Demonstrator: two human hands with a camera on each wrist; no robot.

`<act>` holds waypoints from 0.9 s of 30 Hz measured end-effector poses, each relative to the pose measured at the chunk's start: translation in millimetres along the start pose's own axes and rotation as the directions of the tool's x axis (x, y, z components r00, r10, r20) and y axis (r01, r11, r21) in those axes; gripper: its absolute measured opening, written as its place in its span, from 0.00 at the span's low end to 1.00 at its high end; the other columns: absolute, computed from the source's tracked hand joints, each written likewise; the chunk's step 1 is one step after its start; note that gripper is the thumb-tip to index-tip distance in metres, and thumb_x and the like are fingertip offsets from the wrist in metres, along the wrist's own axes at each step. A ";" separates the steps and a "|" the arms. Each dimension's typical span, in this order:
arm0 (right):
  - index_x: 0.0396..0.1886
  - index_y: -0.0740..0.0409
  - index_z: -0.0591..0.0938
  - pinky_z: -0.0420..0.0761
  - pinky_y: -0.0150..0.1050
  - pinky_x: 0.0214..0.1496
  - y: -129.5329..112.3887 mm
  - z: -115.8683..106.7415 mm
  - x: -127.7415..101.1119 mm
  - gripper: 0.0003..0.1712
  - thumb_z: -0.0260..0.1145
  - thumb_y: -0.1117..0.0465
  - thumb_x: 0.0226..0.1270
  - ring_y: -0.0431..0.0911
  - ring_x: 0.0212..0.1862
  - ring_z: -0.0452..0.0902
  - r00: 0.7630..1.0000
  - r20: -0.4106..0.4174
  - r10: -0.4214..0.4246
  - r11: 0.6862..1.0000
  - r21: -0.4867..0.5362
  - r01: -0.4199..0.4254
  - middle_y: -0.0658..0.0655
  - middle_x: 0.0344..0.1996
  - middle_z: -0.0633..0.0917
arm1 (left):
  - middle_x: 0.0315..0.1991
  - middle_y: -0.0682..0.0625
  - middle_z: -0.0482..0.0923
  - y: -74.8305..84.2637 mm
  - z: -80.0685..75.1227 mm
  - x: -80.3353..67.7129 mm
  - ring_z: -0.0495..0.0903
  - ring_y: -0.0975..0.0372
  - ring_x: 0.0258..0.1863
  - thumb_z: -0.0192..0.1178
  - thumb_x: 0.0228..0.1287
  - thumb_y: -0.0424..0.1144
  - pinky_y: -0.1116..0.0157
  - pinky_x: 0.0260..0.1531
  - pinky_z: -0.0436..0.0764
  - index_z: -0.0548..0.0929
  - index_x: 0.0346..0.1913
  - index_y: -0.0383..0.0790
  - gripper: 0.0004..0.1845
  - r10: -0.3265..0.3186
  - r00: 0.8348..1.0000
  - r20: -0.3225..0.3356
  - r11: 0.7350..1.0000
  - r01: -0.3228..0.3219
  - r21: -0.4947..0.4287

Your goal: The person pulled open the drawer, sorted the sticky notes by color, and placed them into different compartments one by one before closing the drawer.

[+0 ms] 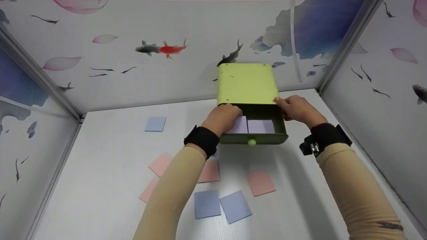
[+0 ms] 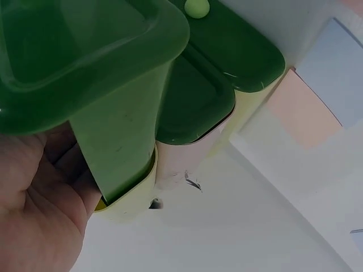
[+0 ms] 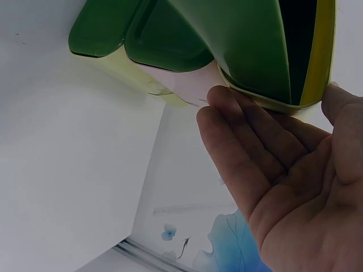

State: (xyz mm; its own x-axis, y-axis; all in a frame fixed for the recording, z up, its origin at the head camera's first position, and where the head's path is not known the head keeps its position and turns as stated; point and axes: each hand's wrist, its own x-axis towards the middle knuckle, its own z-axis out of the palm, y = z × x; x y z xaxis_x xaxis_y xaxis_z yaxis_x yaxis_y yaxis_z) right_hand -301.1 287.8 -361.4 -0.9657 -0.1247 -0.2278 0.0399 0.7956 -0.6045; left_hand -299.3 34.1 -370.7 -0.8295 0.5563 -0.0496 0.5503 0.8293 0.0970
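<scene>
So the small lime-green plastic drawer box point(image 1: 247, 83) sat at the back of the white bench point(image 1: 100, 173), its dark green drawer point(image 1: 257, 138) pulled open. Two pale lilac square sheets point(image 1: 255, 126) already lay side by side inside. The left hand point(image 1: 223, 117) was down in the drawer on the left sheet, but how its fingers lay I couldn't tell. The right hand point(image 1: 298, 108) steadied the box's right front corner, fingers fairly straight. By my reckoning it was barely started: pink squares point(image 1: 261, 182) and blue squares point(image 1: 222, 204) were lying loose on the bench.
</scene>
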 end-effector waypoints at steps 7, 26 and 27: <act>0.27 0.65 0.77 0.83 0.41 0.43 -0.1 0.1 0.4 0.35 0.43 0.39 0.77 0.43 0.30 0.78 1.000 0.003 -0.004 1.000 0.001 0.004 0.53 0.22 0.77 | 0.44 0.48 0.85 0.4 0.9 -0.3 0.83 0.57 0.46 0.52 0.73 0.33 0.58 0.48 0.82 0.85 0.44 0.44 0.11 -0.002 1.000 -0.012 1.000 0.002 0.021; 0.29 0.65 0.76 0.83 0.40 0.42 -0.9 0.4 -0.2 0.35 0.43 0.39 0.77 0.44 0.31 0.78 1.000 -0.003 0.001 1.000 0.002 -0.001 0.53 0.24 0.77 | 0.44 0.55 0.86 -6.2 -13.3 -9.1 0.81 0.61 0.41 0.56 0.69 0.33 0.62 0.51 0.80 0.87 0.47 0.48 0.12 0.135 0.988 -0.075 0.987 -0.141 -0.083; 0.29 0.65 0.76 0.82 0.39 0.41 -0.8 0.2 -0.2 0.35 0.43 0.39 0.77 0.44 0.31 0.78 1.000 -0.003 0.002 1.000 0.003 -0.002 0.53 0.24 0.77 | 0.44 0.55 0.87 -7.0 -15.4 -10.0 0.81 0.62 0.42 0.56 0.69 0.33 0.62 0.51 0.80 0.88 0.47 0.48 0.12 0.142 0.987 -0.077 0.985 -0.149 -0.088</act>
State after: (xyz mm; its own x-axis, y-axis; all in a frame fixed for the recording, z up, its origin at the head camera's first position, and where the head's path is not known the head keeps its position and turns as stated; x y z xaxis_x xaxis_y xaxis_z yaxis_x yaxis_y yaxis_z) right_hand -300.8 287.1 -361.0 -0.9663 -0.1219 -0.2269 0.0421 0.7943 -0.6060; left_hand -296.3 21.9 -355.6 -0.7475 0.6629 0.0414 0.6572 0.7292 0.1906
